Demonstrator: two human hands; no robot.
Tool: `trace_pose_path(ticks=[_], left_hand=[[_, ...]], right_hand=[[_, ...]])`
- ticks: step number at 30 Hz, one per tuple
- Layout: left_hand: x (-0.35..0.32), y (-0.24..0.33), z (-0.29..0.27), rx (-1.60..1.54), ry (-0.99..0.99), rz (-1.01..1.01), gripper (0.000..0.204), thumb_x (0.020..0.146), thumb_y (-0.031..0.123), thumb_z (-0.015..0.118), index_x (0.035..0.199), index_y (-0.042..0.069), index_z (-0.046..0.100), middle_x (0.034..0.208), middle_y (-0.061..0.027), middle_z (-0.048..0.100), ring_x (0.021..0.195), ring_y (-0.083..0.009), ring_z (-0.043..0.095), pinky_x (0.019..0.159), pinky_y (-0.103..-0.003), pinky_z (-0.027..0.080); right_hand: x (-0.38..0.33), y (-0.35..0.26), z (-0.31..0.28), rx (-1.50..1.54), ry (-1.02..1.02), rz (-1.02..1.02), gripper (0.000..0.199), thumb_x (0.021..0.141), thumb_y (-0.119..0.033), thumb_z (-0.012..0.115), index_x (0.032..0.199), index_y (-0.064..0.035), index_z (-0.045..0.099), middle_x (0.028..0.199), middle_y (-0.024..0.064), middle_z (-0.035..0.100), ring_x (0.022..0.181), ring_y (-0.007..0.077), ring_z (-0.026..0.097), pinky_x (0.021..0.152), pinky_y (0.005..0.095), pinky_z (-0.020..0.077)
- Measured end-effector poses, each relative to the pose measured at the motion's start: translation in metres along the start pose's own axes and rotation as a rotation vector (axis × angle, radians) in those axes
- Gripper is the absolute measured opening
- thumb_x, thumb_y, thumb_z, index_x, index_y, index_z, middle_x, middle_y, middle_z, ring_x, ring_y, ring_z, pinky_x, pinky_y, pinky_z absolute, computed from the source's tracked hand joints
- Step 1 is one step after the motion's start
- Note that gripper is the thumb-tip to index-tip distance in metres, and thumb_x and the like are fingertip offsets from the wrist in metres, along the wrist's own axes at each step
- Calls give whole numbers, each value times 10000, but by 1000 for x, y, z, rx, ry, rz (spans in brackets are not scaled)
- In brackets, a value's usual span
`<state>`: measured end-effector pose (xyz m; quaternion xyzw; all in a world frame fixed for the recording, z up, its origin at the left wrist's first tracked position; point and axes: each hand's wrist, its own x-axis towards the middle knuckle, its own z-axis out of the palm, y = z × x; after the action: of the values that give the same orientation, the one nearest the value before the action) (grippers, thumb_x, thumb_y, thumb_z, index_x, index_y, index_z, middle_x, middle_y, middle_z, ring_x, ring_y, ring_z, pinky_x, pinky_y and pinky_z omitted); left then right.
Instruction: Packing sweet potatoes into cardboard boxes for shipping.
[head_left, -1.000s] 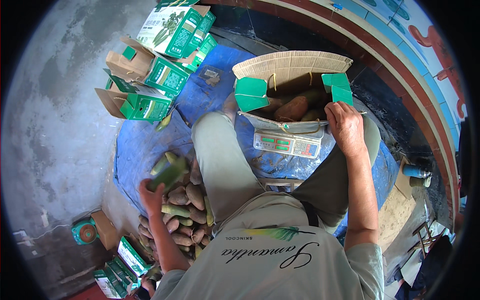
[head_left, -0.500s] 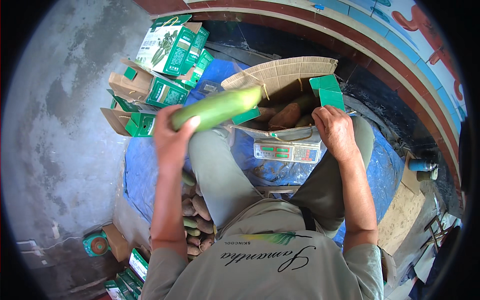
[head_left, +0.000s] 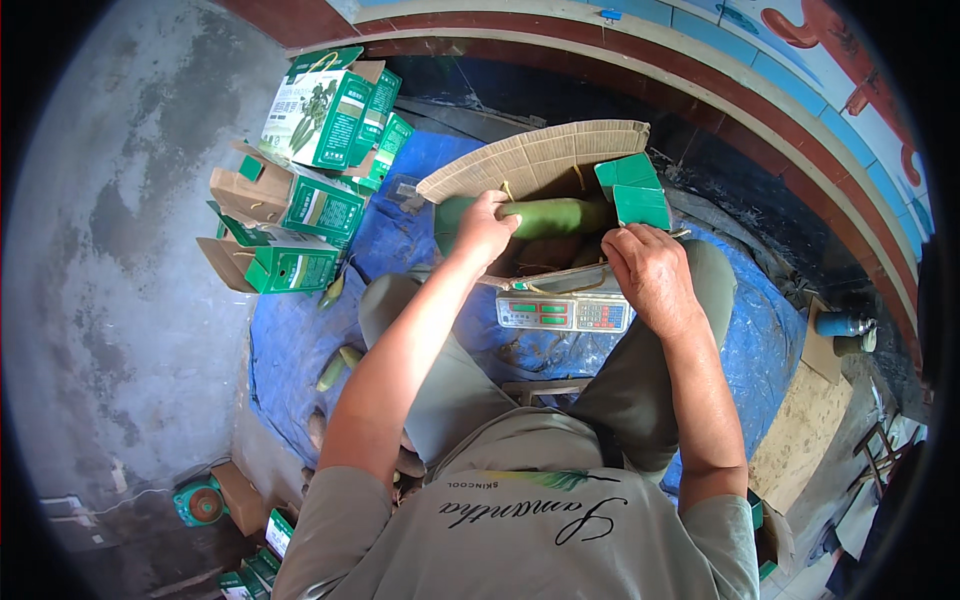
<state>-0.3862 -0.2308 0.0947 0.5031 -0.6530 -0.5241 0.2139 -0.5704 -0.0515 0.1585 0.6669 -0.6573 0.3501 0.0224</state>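
Observation:
A long green radish point(head_left: 562, 217) lies in the opening of a cardboard box point(head_left: 535, 160), with my left hand point(head_left: 484, 233) wrapped round its left end. Brownish, earthy roots point(head_left: 545, 251) show dimly below it inside the box. My right hand point(head_left: 650, 270) pinches the box's near right edge, beside a folded green flap point(head_left: 638, 190). Its fingers are closed, and the fingertips are partly hidden. Under the box's near side sits a white digital scale point(head_left: 563, 312) with green displays and a keypad.
Several green and white cartons point(head_left: 318, 115) stand at the far left. A blue tarp point(head_left: 740, 330) spreads around my legs. Green radishes point(head_left: 335, 372) lie on it left of my knee. A wooden board point(head_left: 805, 430) is at the right, near a blue bottle point(head_left: 843, 324).
My left hand has carried the green radish rightward, from outside the box into its opening. My right hand has stayed at the box's edge.

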Motion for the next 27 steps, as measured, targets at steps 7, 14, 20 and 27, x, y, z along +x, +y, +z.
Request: trace_pose_path(ticks=[7, 14, 20, 27], left_hand=[[-28, 25, -23, 506, -61, 245, 388, 824, 198, 663, 1162, 23, 584, 1123, -197, 630, 1086, -351, 584, 948, -400, 453], [-83, 20, -78, 478, 315, 716, 233, 791, 33, 649, 1023, 27, 625, 1092, -144, 644, 1021, -302, 621, 891, -359, 487], [-98, 0, -104, 434, 516, 749, 211, 820, 33, 627, 1029, 8, 616, 1095, -155, 639, 1017, -309, 619, 888, -369, 484], [-93, -6, -108, 347, 571, 738, 196, 847, 86, 617, 1028, 12, 607, 1074, -146, 645, 1009, -315, 617, 887, -373, 478]], right_hand=[[2, 0, 2, 14, -35, 16, 87, 800, -89, 667, 811, -45, 593, 749, 103, 602, 728, 287, 609, 695, 381, 496], [1, -3, 9, -36, -60, -3, 83, 807, -95, 658, 818, -43, 594, 771, 105, 615, 747, 289, 614, 704, 385, 498], [4, -4, 15, -79, -103, 7, 66, 808, -87, 646, 823, -50, 593, 786, 102, 622, 768, 287, 625, 713, 379, 504], [8, -10, 18, -170, -65, -6, 72, 826, -107, 631, 802, -51, 593, 772, 100, 610, 741, 297, 610, 680, 385, 494]])
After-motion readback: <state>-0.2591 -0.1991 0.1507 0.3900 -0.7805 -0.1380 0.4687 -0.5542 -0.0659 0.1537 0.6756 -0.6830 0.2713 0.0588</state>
